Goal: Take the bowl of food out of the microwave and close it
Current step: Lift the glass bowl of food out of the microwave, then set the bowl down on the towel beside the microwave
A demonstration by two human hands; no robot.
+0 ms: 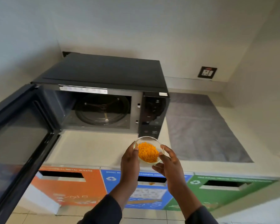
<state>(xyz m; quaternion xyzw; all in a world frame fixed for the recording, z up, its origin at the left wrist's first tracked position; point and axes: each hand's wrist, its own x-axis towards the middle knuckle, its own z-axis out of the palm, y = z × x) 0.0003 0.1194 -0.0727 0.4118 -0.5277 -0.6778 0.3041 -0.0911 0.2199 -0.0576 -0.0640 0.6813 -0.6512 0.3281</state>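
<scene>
Clear glass forms the small round bowl (148,143) I hold between both hands, heaped with orange shredded food (148,152), out in front of the boxy black microwave (103,73) above the counter edge. My left hand (130,160) clasps its left rim, my right hand (169,160) its right rim. Left of the microwave cavity, the dark glossy door (21,126) hangs wide open; inside sits a round glass turntable (102,110). Below the microwave, an orange bin panel (68,185) reads "METAL WASTE"; other lettering is blurred.
</scene>
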